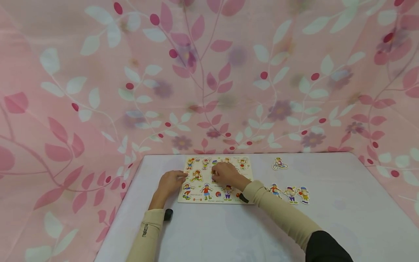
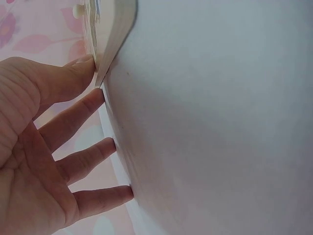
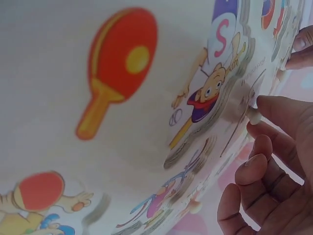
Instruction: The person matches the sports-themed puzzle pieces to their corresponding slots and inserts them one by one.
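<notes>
A wooden peg puzzle board (image 1: 190, 201) with pictures of children at sports lies on the table. My right hand (image 1: 227, 174) is over its middle. In the right wrist view, thumb and index finger pinch the pale knob (image 3: 254, 116) of a puzzle piece, whose picture is too slanted to read; the other fingers are curled. My left hand (image 1: 171, 182) is at the board's left edge. In the left wrist view its thumb touches the board's edge (image 2: 120, 29), while the spread, fairly straight fingers (image 2: 85, 159) rest on the white cloth.
Right of the board lie loose pieces: a cyclist (image 1: 279, 163) farther back, and a row with a figure in red and blue (image 1: 275, 190), partly behind the right sleeve, one in purple (image 1: 291, 195) and one in yellow (image 1: 303, 195). A pink floral curtain (image 1: 203, 72) hangs behind the table.
</notes>
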Tool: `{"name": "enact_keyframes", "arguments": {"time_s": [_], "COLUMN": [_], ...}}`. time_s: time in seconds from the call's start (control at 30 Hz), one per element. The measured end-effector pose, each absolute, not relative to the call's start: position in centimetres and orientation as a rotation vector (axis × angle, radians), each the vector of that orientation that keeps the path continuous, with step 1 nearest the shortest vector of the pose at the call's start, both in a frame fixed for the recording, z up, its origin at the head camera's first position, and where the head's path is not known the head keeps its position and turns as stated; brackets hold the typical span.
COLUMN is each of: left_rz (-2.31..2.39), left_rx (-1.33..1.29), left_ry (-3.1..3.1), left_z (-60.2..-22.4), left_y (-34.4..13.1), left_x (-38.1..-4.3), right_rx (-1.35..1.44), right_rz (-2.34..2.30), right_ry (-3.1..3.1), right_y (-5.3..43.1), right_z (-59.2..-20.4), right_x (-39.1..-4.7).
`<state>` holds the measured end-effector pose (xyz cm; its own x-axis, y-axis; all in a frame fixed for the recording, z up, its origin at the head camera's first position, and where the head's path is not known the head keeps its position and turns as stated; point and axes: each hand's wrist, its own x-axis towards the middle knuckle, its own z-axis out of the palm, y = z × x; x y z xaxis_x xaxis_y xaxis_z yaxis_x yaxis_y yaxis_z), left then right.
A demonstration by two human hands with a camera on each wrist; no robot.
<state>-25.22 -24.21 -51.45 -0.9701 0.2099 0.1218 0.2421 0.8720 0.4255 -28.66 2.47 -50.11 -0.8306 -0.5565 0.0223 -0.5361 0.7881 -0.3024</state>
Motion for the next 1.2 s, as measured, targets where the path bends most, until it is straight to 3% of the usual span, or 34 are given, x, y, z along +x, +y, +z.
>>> {"name": "enact_keyframes", "arguments": {"time_s": [1.2], "left_rz": [-0.672], "left_rx": [-0.355], "left_ry": [-2.976], "left_z": [-51.4], "left_y": [-24.1], "left_x": [-25.0], "right_rx": [-0.864], "right_rz": [-0.614], "right_ry": [3.073], "right_y": [10.4], "right_z": [-46.4], "right_x": [-25.9]}}
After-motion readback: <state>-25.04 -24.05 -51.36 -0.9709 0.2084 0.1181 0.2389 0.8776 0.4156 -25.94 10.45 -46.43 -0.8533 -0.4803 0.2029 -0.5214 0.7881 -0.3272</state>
